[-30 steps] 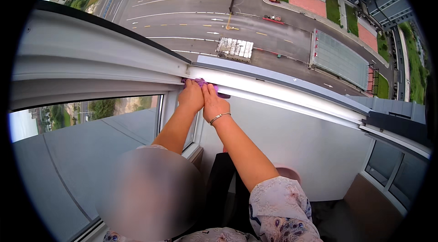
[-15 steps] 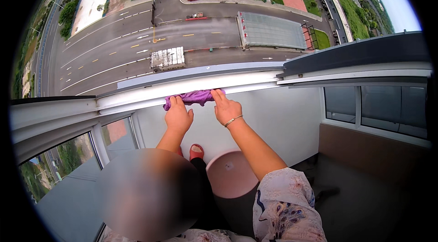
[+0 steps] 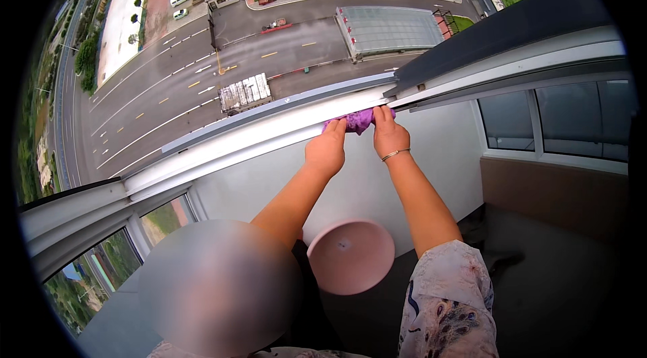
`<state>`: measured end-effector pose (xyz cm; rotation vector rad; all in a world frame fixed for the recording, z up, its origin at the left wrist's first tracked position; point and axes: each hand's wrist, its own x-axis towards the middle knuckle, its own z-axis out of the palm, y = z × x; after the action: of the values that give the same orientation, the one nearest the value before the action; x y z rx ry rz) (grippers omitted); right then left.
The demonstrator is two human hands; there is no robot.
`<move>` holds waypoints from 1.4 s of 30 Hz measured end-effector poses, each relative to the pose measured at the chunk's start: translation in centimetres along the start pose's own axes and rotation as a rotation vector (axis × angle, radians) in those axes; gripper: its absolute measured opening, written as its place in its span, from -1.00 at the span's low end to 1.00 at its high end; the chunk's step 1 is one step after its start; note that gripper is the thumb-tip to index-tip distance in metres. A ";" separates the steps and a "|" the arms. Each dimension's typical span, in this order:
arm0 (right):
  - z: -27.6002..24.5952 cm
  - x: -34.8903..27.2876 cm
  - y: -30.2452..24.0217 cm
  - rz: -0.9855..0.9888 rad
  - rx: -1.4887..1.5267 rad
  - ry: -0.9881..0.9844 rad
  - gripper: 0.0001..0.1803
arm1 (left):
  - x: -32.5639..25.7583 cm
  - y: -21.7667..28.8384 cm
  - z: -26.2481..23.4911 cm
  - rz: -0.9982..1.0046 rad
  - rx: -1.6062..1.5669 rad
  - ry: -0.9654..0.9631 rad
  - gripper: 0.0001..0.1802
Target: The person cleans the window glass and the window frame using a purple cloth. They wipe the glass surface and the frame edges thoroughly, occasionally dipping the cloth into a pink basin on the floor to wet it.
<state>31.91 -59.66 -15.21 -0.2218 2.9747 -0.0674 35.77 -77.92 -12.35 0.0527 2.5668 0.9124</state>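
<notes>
A crumpled purple cloth (image 3: 360, 121) lies on the white window sill (image 3: 263, 134), close to where the dark-edged sash (image 3: 512, 38) begins on the right. My left hand (image 3: 326, 150) presses the cloth's left end with its fingers. At the other end my right hand (image 3: 391, 137), with a thin bracelet at the wrist, grips it with fingers bent over the edge. Both arms reach forward. The cloth's underside and some fingertips are hidden.
A pink basin (image 3: 352, 267) stands on the floor below my arms. Beyond the sill the view drops far down to a road (image 3: 175, 88) and a flat-roofed structure (image 3: 391, 29). White-framed panes (image 3: 94, 270) flank me at left, others (image 3: 573, 118) at right.
Both hands have slid the cloth rightward along the sill, up to the sash edge, and have come closer together. The view has tilted and shifted; my red slipper is no longer visible.
</notes>
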 end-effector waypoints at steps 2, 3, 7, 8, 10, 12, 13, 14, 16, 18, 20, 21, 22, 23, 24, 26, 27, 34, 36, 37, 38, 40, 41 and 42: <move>0.7 0.1 0.9 -0.081 0.149 0.207 -0.64 | 0.3 -1.6 -0.2 0.006 0.022 0.053 -0.57; 1.3 0.2 1.6 -0.122 0.225 0.308 -0.70 | 0.3 -2.3 -0.3 0.010 0.049 0.087 -0.61; 0.7 0.1 2.8 -0.191 0.352 0.450 -0.83 | -0.8 -5.6 -0.2 0.019 0.099 0.199 -0.72; -0.3 0.0 2.3 -0.243 0.342 0.470 -0.83 | -1.2 -6.3 -0.3 0.028 0.069 0.234 -0.74; -2.6 -1.5 1.3 -0.334 0.310 0.518 -0.83 | -2.1 -7.1 -1.1 0.025 -0.052 0.271 -0.80; -2.8 -3.3 1.7 -0.175 0.612 0.392 -0.84 | -3.9 -6.8 -2.2 0.181 -0.155 0.363 -0.81; -2.5 -4.0 1.2 -0.098 0.775 0.321 -0.85 | -5.0 -6.9 -3.3 0.249 -0.195 0.411 -0.82; -2.6 -4.5 1.1 0.113 1.118 0.106 -0.86 | -6.0 -6.7 -4.3 0.297 -0.123 0.439 -0.81; -4.3 -4.9 0.2 0.328 1.476 -0.112 -0.87 | -7.5 -5.8 -6.1 0.338 -0.137 0.491 -0.81; -7.3 -4.6 -1.8 0.486 1.761 -0.256 -0.86 | -7.6 -6.3 -6.9 0.307 -0.368 0.390 -0.85; -9.6 -3.6 -2.2 0.507 1.768 -0.297 -0.85 | -7.3 -5.5 -9.1 0.098 -0.839 0.136 -0.85; -10.2 -3.0 -2.2 0.517 1.770 -0.318 -0.84 | -7.3 -4.9 -10.2 -0.013 -1.068 0.001 -0.84; -10.6 -2.3 -2.3 0.483 1.796 -0.290 -0.82 | -7.1 -4.8 -11.3 0.014 -1.082 0.038 -0.81; -11.9 -1.6 -2.7 0.440 1.847 -0.277 -0.81 | -6.9 -4.9 -12.6 -0.009 -1.154 0.046 -0.81; -13.5 -1.2 -3.1 0.395 1.887 -0.247 -0.81 | -6.9 -4.7 -14.0 0.001 -1.199 0.061 -0.81; -16.5 -0.5 -4.1 0.281 1.952 -0.186 -0.82 | -7.2 -4.1 -16.8 0.036 -1.264 0.070 -0.81; -18.0 -0.4 -4.8 0.246 1.962 -0.167 -0.82 | -7.4 -3.9 -17.9 0.060 -1.287 0.062 -0.81; -9.5 -1.3 -5.4 0.250 1.570 -0.176 -0.84 | -8.4 -9.5 -13.0 -0.047 -1.100 0.015 -0.81; -5.0 -2.1 -4.8 0.314 1.411 -0.200 -0.86 | -7.8 -11.1 -10.2 -0.114 -0.992 0.000 -0.82; -3.7 -2.3 -5.2 0.323 1.367 -0.216 -0.86 | -7.8 -11.4 -9.6 -0.151 -0.953 0.012 -0.81; -2.9 -1.6 -5.2 0.274 1.298 -0.209 -0.86 | -7.7 -11.6 -8.9 -0.185 -0.914 0.023 -0.81; -2.4 1.0 -5.0 0.322 1.091 -0.146 -0.78 | -5.6 -11.6 -8.8 -0.276 -0.981 0.148 -0.78; -2.7 2.5 -5.3 0.352 0.950 -0.085 -0.74 | -4.5 -11.0 -9.6 -0.380 -0.966 0.209 -0.76; -3.3 3.9 -6.6 0.347 0.842 0.036 -0.71 | -2.5 -13.3 -8.9 -0.340 -0.776 0.369 -0.70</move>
<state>28.46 -66.64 -12.17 0.3943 2.6716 -1.2280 35.89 -94.10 -13.30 -0.8059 2.2178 1.8150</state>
